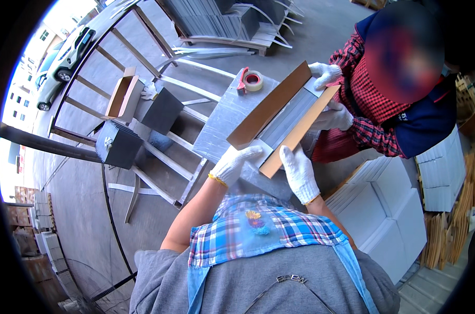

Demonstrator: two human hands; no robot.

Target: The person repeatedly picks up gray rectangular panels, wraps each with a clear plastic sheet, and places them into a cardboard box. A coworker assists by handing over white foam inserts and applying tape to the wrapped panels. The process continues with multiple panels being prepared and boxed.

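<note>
A long cardboard box (273, 106) with its side flaps raised lies over the metal-topped table, holding a stack of grey tiles or slabs (289, 119). My left hand (237, 163), in a white knitted glove, grips the near left corner of the box. On the near right flap, my right hand (300, 175) closes with its thumb along the cardboard. A co-worker's two gloved hands (332, 116) hold the far end. The undersides of the box and some of my fingertips are hidden.
A tape roll with a red dispenser (242, 82) sits on the metal tabletop (221, 118). Leftward, a metal frame (169, 144) bears dark slab stacks (161, 111) and an open carton (123, 97). White flat cartons (376, 209) are piled at right, beside the co-worker (373, 104).
</note>
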